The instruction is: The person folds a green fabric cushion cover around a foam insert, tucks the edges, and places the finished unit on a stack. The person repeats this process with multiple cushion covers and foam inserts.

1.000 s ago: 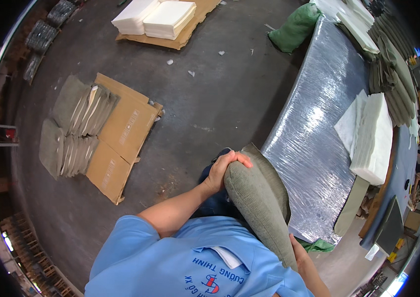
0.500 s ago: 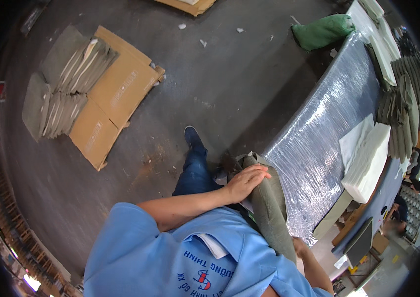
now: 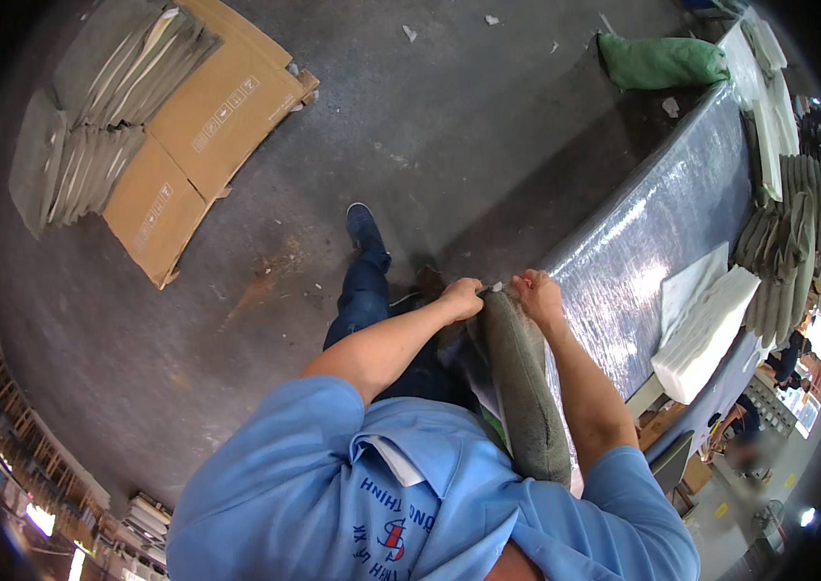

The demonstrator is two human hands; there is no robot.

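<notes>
A grey-green cushion [image 3: 523, 387] stands on its edge against my front, its long side running away from me. At its far end my left hand [image 3: 464, 298] is closed on the left corner, fingertips curled in. Across from it, my right hand [image 3: 538, 295] pinches the right corner. A small white bit shows between the two hands. The cushion's lower part is hidden by my body and left arm.
To the right runs a table [image 3: 638, 223] wrapped in shiny film, bearing a stack of white padding [image 3: 706, 334] and several grey-green cushions [image 3: 783, 242]. A green sack [image 3: 662, 63] lies at its far end. Left on the floor, cardboard [image 3: 202, 107] holds more grey cushions [image 3: 95, 174].
My right hand has come up from the cushion's near end to its far corner. The left hand has gone from lying over the cushion's top to gripping its left corner.
</notes>
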